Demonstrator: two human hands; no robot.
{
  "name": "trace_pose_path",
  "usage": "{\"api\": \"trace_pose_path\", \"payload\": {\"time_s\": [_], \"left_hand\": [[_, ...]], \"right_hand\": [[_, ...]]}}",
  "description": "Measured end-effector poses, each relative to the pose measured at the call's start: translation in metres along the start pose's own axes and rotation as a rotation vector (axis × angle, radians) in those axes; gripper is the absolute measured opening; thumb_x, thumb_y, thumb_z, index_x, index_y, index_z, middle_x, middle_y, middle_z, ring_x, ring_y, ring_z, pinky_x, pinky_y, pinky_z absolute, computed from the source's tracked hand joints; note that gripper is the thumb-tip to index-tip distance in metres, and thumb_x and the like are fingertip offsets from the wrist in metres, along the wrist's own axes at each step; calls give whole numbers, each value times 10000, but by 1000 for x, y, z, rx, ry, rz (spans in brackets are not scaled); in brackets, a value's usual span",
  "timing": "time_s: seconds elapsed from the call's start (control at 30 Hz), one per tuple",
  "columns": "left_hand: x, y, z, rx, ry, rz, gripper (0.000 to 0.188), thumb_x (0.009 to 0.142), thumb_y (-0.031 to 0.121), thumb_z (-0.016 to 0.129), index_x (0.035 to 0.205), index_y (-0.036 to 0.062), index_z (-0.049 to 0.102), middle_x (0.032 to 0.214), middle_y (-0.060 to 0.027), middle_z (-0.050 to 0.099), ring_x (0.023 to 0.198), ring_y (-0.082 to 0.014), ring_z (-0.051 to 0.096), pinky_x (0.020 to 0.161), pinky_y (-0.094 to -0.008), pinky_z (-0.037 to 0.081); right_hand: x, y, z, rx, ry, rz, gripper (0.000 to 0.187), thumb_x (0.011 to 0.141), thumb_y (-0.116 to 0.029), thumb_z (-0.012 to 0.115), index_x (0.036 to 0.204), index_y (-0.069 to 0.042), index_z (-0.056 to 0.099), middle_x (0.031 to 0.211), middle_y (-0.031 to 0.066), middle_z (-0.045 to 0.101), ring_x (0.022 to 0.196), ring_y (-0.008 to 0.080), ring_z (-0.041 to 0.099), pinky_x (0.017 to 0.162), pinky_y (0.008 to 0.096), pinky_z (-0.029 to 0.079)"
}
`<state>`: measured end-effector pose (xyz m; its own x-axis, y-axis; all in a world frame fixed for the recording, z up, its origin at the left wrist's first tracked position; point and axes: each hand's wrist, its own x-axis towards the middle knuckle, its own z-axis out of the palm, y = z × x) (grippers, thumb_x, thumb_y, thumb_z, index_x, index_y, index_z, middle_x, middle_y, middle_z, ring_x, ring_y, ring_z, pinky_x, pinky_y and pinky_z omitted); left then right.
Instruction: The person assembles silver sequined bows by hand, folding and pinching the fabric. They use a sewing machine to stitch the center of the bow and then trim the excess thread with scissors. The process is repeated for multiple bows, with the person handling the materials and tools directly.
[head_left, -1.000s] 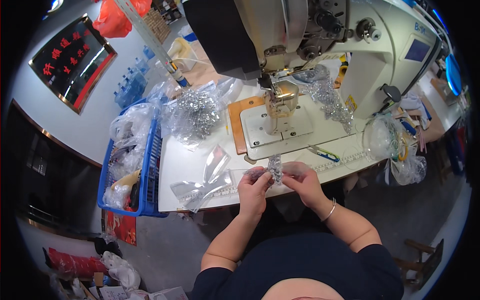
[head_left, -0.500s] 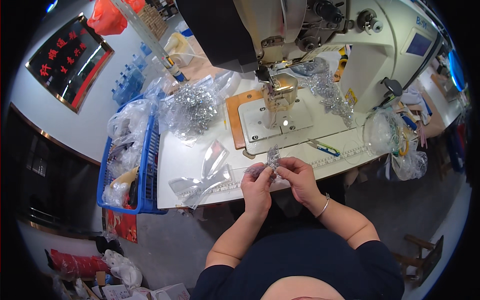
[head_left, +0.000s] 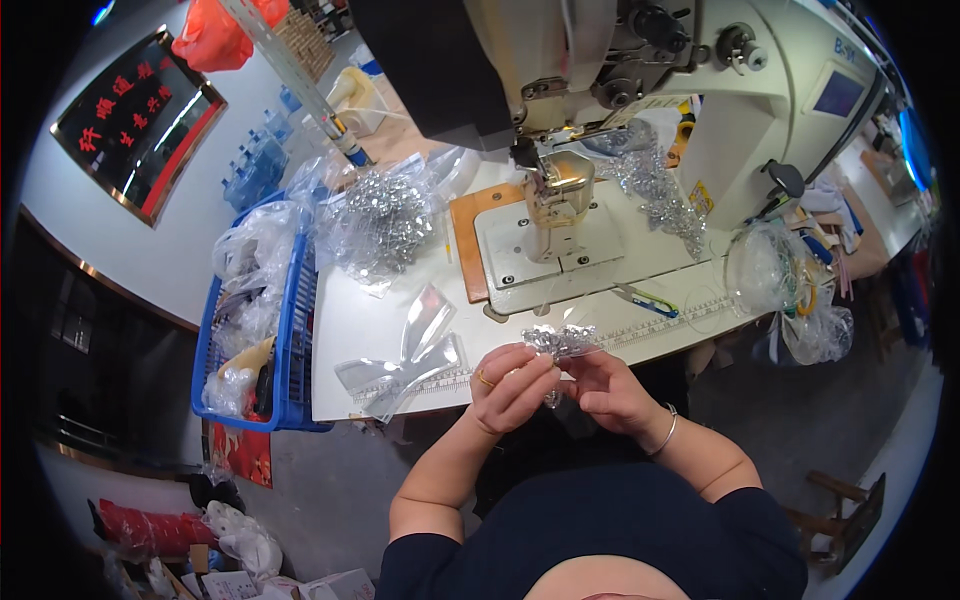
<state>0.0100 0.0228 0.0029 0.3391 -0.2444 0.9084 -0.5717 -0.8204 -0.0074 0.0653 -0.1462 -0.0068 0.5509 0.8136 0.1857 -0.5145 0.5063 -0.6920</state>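
A small, shiny silver piece, seemingly a bow point(head_left: 562, 340), is held between my two hands just over the front edge of the table. My left hand point(head_left: 515, 386), with a ring on it, has its fingers curled around the near left part of the piece. From the other side, my right hand point(head_left: 612, 393) grips it with bent fingers, partly hidden. A bit of silver shows below the fingertips. To the left, a large clear plastic bow point(head_left: 410, 355) lies flat on the table. Beyond my hands stands a sewing machine point(head_left: 560, 195), its needle area above a white plate.
Thread snips point(head_left: 648, 300) lie right of the hands, by a ruler strip point(head_left: 690, 317). Silver pieces in clear plastic point(head_left: 385, 225) sit at the back left; more silver pieces point(head_left: 660, 195) lie behind the needle. A blue basket point(head_left: 300, 345) of bagged things borders the table's left end.
My hands have drawn slightly toward me and turned the silver piece, so its bright side now faces up. My left fingers have gone from a fingertip pinch to curling over it.
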Motion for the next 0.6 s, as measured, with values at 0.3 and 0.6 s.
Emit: {"api": "trace_pose_path", "payload": {"time_s": [0.3,0.6], "left_hand": [[-11,5,7,49,-68,87,193,651,50,682,844,56,670,1005,-55,617,923,-234,557,732,-343,518],[-12,8,11,96,-63,18,215,650,12,669,863,43,670,992,-57,621,894,-235,552,704,-340,495]], "right_hand": [[3,2,-1,23,179,38,257,877,-10,550,1132,18,563,1083,75,604,1007,135,550,917,279,425],[12,6,2,-37,281,12,180,876,-69,585,1027,23,619,974,62,632,901,98,563,831,243,445]]}}
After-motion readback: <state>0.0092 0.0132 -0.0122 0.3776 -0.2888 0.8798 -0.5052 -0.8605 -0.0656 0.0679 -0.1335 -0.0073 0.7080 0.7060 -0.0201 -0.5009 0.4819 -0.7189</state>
